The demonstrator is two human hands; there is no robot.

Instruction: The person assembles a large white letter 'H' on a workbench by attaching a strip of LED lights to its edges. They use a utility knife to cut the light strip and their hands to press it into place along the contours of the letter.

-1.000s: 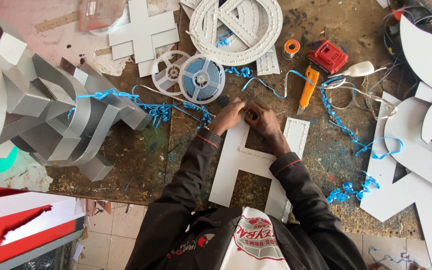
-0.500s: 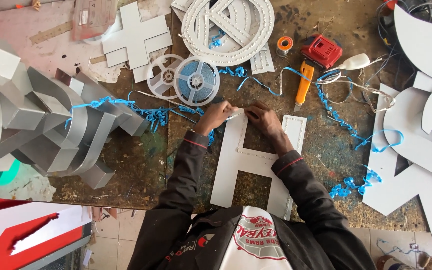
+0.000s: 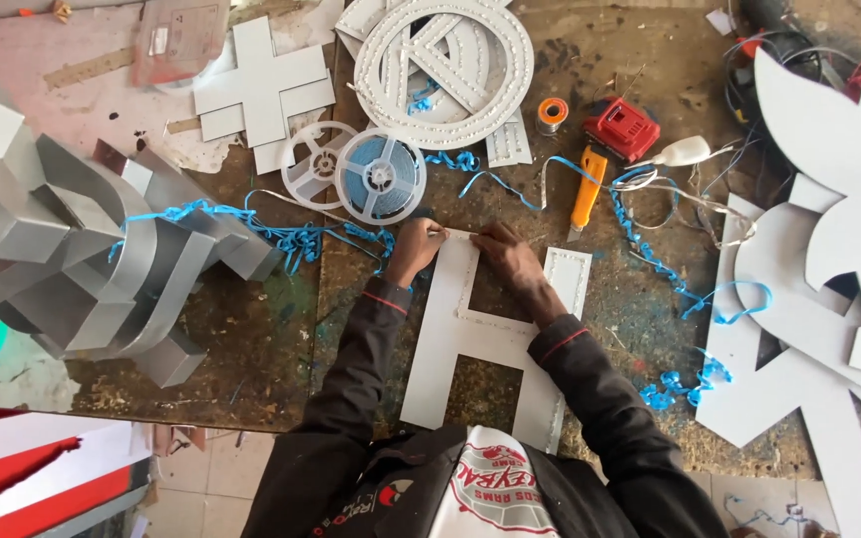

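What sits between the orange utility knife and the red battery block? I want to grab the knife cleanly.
In the head view, only bare, stained workbench separates the orange utility knife and the red battery block; they lie close together, apart.

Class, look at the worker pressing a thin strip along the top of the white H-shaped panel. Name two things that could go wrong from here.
1. Both hands, left hand and right hand, pinch the strip at the edge of the white H-shaped panel; it might go on crooked.
2. Loose blue ribbon lies beside the left hand and could snag a sleeve.
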